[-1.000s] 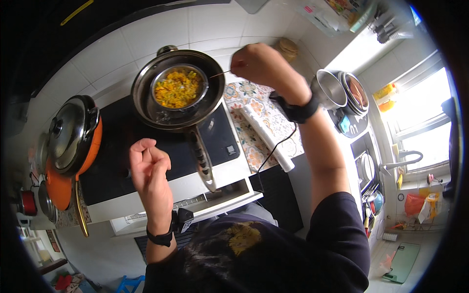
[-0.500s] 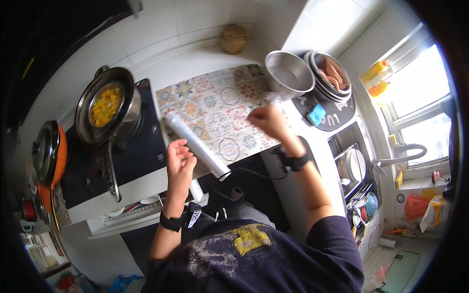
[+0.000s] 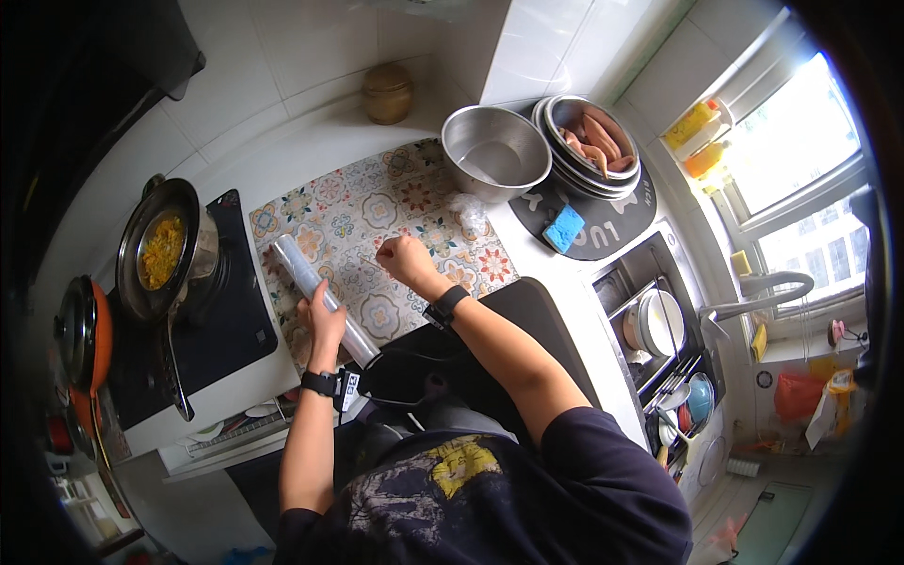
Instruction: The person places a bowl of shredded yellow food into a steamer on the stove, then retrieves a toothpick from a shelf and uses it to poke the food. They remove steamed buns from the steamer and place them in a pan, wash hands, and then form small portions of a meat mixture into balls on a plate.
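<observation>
While the left hand (image 3: 323, 320) grips the cling-film roll (image 3: 325, 301), right fingers (image 3: 400, 256) curl beside a steel bowl (image 3: 494, 151)

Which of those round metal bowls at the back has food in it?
The stacked bowls nearest the window, holding orange-pink pieces. The single steel bowl beside them, nearer the patterned mat, looks empty.

White tiled walls (image 3: 311, 56) rise beyond the hands; to their right, bright daylight pours through a window (image 3: 800, 188) above the white counter (image 3: 565, 311).
</observation>
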A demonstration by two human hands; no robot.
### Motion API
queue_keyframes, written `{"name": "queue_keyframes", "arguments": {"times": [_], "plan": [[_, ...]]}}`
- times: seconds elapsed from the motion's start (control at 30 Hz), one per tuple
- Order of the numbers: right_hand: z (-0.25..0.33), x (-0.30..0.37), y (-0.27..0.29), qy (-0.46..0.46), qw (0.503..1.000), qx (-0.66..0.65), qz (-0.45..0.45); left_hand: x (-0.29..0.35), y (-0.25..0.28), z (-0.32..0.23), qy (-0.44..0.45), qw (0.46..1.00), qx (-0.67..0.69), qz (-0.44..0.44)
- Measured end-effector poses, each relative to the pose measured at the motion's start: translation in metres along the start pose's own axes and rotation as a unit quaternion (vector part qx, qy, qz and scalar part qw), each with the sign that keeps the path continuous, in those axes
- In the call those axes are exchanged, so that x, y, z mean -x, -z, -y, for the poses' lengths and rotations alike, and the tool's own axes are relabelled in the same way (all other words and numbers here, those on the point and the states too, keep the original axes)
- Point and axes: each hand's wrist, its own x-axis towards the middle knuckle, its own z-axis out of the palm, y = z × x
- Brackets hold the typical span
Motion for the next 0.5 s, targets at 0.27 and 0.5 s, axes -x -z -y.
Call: {"name": "queue_keyframes", "arguments": {"times": [0.27, 0.5], "plan": [[0.014, 0.095, 0.046, 0.096, 0.957, 0.093, 0.259, -0.039, -0.029, -0.039, -0.032, 0.987, 0.129, -0.094], [0.028, 0.139, 0.042, 0.010, 0.961, -0.012, 0.278, -0.004, -0.010, -0.049, -0.002, 0.998, 0.038, -0.040]]}}
